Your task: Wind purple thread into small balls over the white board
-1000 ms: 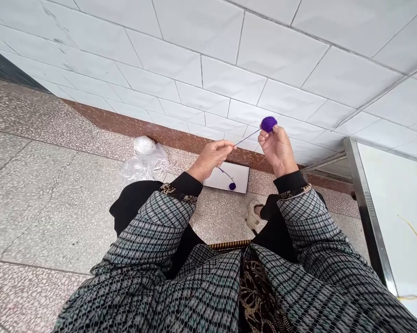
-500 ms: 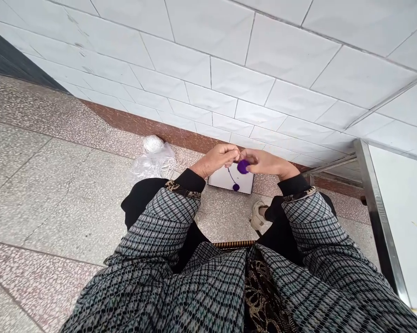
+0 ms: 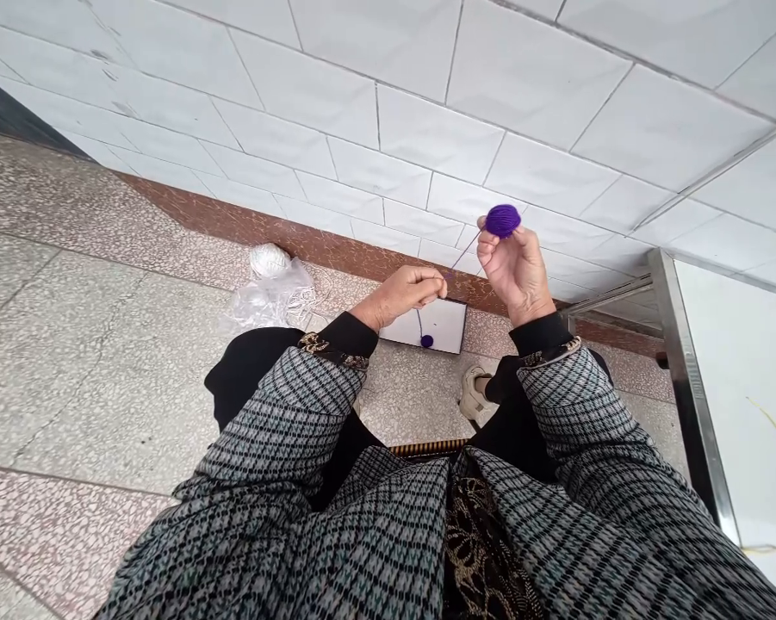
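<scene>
My right hand (image 3: pixel 512 271) is raised near the wall, its fingers closed round a purple ball of yarn (image 3: pixel 503 220). From that ball a strand of purple yarn (image 3: pixel 466 251) runs down to my left hand (image 3: pixel 406 294), which pinches it between thumb and fingers. Below the hands lies a shallow white box (image 3: pixel 448 326) with a dark edge. A smaller purple yarn ball (image 3: pixel 427 341) rests in it, and its thread rises towards my left hand, where the hand hides the upper part.
A white yarn ball (image 3: pixel 270 260) and a clear plastic bag (image 3: pixel 277 297) with white strands lie on the speckled floor at left. The tiled wall (image 3: pixel 413 138) stands ahead. A metal-edged white table (image 3: pixel 742 387) is at right, with a yellow strand (image 3: pixel 775 430) on it.
My right hand brought the yarn ball down beside my left hand, then lifted it back up and right. My left hand keeps pinching the strand and sits slightly lower than a second ago.
</scene>
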Demonstrator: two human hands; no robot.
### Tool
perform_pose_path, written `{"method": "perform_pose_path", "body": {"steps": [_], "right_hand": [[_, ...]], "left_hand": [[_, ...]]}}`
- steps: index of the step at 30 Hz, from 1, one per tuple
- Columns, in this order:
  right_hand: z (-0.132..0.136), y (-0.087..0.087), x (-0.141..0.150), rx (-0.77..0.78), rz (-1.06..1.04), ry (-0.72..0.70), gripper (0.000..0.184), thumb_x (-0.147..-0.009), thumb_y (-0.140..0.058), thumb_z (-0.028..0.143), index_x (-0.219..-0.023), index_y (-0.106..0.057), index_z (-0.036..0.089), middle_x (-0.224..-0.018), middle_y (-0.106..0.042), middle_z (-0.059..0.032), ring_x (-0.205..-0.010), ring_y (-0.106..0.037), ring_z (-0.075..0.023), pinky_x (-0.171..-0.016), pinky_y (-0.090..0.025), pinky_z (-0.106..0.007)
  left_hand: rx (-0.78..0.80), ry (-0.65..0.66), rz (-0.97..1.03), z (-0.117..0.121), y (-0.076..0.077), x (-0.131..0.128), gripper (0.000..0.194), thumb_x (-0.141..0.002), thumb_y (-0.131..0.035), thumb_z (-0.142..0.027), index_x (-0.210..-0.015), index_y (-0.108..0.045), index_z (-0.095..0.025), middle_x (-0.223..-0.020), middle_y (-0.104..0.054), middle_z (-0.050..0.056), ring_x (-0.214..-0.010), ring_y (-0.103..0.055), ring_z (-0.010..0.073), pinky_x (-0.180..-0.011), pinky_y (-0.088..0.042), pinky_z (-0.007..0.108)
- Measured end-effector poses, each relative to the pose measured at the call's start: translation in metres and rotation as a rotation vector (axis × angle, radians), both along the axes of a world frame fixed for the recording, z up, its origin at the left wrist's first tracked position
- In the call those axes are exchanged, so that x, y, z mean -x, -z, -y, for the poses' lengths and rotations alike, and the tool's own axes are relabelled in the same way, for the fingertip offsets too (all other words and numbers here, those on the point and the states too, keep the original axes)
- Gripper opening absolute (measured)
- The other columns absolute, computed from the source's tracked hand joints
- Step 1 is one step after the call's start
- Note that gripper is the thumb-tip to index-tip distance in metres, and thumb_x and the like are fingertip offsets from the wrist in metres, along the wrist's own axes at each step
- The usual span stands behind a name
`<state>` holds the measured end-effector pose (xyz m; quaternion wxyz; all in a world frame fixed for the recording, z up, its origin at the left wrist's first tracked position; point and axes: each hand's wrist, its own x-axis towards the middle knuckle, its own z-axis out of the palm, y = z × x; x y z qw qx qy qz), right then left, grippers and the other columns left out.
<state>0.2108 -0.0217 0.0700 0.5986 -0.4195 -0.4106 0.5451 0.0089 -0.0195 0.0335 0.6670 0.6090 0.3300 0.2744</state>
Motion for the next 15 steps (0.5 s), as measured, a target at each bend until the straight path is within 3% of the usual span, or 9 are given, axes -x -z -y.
{"method": "perform_pose_path", "body": {"steps": [4, 7, 11, 13, 15], "right_hand": [[-0.010, 0.007, -0.013, -0.029, 0.039, 0.113, 0.051, -0.079, -0.081, 0.061, -0.103, -0.053, 0.026, -0.104, -0.058, -0.0070, -0.098, -0.061, -0.0199, -0.075, -0.063, -0.030], [-0.023, 0.022, -0.018, -0.010, 0.092, 0.244, 0.045, -0.079, -0.081, 0.050, -0.100, -0.050, 0.026, -0.101, -0.058, -0.0038, -0.090, -0.061, -0.0164, -0.074, -0.060, -0.028], [-0.025, 0.035, -0.014, 0.042, 0.489, 0.325, 0.032, -0.073, -0.078, 0.017, -0.096, -0.057, 0.024, -0.095, -0.058, -0.0015, -0.083, -0.055, -0.0141, -0.073, -0.052, -0.026], [-0.016, 0.031, -0.012, 0.095, 0.766, 0.107, 0.030, -0.067, -0.073, 0.005, -0.090, -0.063, 0.020, -0.091, -0.060, -0.0020, -0.081, -0.053, -0.0145, -0.076, -0.050, -0.028], [-0.004, 0.022, -0.012, 0.144, 0.862, -0.307, 0.026, -0.066, -0.072, 0.004, -0.088, -0.068, 0.018, -0.087, -0.064, -0.0023, -0.079, -0.054, -0.0148, -0.076, -0.049, -0.030]], "left_hand": [[0.092, -0.170, 0.116, 0.000, 0.005, -0.004, 0.010, -0.092, -0.055, -0.019, -0.092, -0.065, -0.017, -0.054, -0.038, -0.008, -0.048, -0.027, 0.0080, -0.051, -0.019, 0.021], [0.068, -0.162, 0.127, 0.001, 0.007, -0.005, 0.004, -0.087, -0.059, -0.019, -0.088, -0.062, -0.018, -0.055, -0.042, -0.007, -0.049, -0.031, 0.0081, -0.051, -0.021, 0.021], [-0.107, -0.140, 0.072, 0.002, 0.003, 0.001, 0.008, -0.086, -0.065, -0.023, -0.083, -0.067, -0.015, -0.058, -0.048, -0.004, -0.054, -0.039, 0.0092, -0.055, -0.028, 0.023], [-0.180, -0.154, 0.042, 0.000, 0.000, 0.006, 0.011, -0.087, -0.066, -0.025, -0.082, -0.070, -0.015, -0.061, -0.051, -0.003, -0.057, -0.040, 0.0097, -0.057, -0.030, 0.024], [-0.214, -0.176, 0.001, -0.003, -0.002, 0.010, 0.013, -0.087, -0.066, -0.025, -0.082, -0.071, -0.014, -0.066, -0.056, -0.002, -0.060, -0.042, 0.0105, -0.060, -0.031, 0.025]]}}
